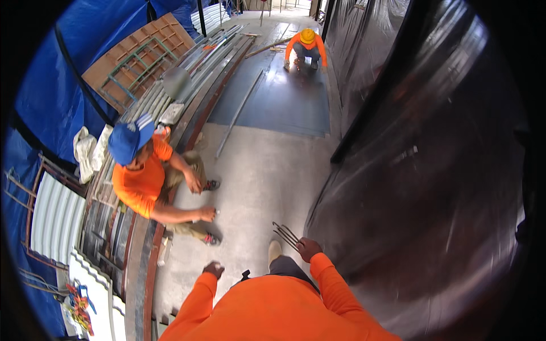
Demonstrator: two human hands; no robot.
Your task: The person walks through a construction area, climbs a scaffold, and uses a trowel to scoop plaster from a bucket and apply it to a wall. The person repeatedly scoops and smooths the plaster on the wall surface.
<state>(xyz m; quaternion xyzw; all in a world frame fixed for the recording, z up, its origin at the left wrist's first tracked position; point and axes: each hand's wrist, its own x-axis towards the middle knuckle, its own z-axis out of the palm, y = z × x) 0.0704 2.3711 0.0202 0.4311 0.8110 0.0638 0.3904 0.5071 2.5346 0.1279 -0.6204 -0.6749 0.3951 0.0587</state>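
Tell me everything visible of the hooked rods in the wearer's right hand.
The hooked rods are several thin, dark, metal-looking bars, bent over at their far ends. The right hand grips them together at their near part; they slant forward and left above the pale floor. Their exact count is unclear.

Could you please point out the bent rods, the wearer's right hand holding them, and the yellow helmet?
Bent rods (289, 236), head view: middle of their shafts.
Right hand (309, 249), head view: back of the hand.
Yellow helmet (307, 36), head view: top of its crown.
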